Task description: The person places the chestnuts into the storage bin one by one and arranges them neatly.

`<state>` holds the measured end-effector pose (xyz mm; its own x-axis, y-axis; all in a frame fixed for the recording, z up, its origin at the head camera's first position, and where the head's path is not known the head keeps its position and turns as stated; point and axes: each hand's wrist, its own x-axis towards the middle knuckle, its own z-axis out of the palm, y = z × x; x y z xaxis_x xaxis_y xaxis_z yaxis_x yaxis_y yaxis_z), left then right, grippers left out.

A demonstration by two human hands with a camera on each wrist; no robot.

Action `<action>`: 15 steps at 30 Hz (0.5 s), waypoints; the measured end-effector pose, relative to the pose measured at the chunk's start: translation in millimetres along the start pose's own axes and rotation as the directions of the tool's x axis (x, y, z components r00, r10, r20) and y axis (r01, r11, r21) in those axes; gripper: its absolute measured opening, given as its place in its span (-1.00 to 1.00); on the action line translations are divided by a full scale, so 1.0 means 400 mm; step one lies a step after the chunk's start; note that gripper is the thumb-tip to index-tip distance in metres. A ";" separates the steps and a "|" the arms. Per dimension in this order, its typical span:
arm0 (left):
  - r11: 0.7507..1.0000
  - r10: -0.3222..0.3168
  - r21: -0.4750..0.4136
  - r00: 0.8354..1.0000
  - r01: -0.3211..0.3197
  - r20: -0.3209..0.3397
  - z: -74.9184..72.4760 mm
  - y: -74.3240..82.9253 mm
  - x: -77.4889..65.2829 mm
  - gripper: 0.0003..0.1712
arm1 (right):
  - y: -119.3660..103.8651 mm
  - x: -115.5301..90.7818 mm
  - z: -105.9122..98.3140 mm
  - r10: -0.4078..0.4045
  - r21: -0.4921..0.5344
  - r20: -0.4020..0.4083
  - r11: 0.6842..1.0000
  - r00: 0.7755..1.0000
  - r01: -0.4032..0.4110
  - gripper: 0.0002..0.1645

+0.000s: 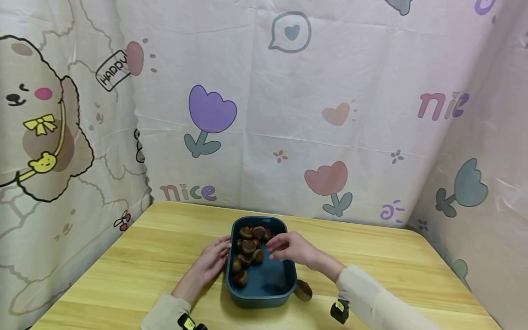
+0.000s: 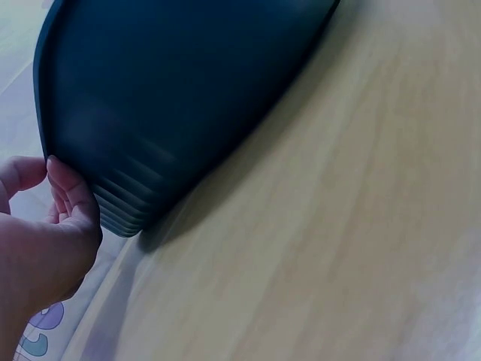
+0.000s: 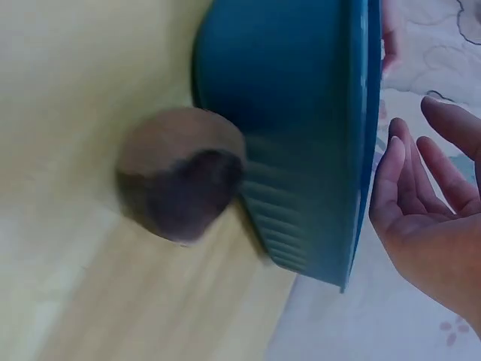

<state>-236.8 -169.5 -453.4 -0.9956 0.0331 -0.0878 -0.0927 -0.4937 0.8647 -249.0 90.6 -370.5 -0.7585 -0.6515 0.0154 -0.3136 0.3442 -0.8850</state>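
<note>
A dark teal plastic bin (image 1: pixel 264 300) sits on the table, with several brown chestnuts (image 1: pixel 248 247) gathered along its left side and far end. My left hand (image 1: pixel 212 259) is beside the bin's left wall, its fingertips (image 2: pixel 71 177) touching the bin at the rim. Over the right part of the bin hovers my right hand (image 1: pixel 294 249), fingers loosely bent and parted, nothing between them in the right wrist view. Outside the bin, against its near right corner, lies one more chestnut (image 1: pixel 304 290), which looks large and blurred in the right wrist view.
The light wooden table (image 1: pixel 371 266) extends around the bin. A printed cloth curtain (image 1: pixel 264 114) hangs behind its far edge and along both sides. Each sleeve carries a small black wrist camera (image 1: pixel 340 311).
</note>
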 end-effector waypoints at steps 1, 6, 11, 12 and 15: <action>1.000 0.000 0.001 1.000 0.000 0.001 -0.001 0.000 0.000 -0.62 | 0.004 -0.008 0.000 0.002 0.029 -0.012 1.000 1.000 -0.001 -0.67; 1.000 -0.001 0.023 1.000 0.001 -0.007 -0.004 0.000 0.000 -0.59 | 0.022 -0.054 -0.002 0.004 0.143 -0.093 0.990 0.996 0.009 -0.62; 1.000 0.000 0.021 1.000 -0.001 0.002 -0.001 -0.002 0.003 -0.61 | 0.036 -0.102 -0.011 0.020 0.176 -0.160 0.984 0.987 0.009 -0.58; 1.000 0.003 0.024 1.000 -0.003 0.002 -0.001 -0.002 0.003 -0.61 | 0.039 -0.110 -0.012 0.020 0.182 -0.167 0.983 0.986 0.011 -0.56; 1.000 0.007 0.020 1.000 -0.007 -0.005 -0.001 -0.005 0.004 -0.62 | 0.053 -0.135 -0.012 0.021 0.189 -0.188 0.982 0.982 0.015 -0.53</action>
<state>-238.3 -168.6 -455.4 -0.9961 0.0256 -0.0843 -0.0863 -0.4761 0.8752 -217.5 136.3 -387.8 -0.8587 -0.5055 0.0841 -0.2117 0.2003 -0.9566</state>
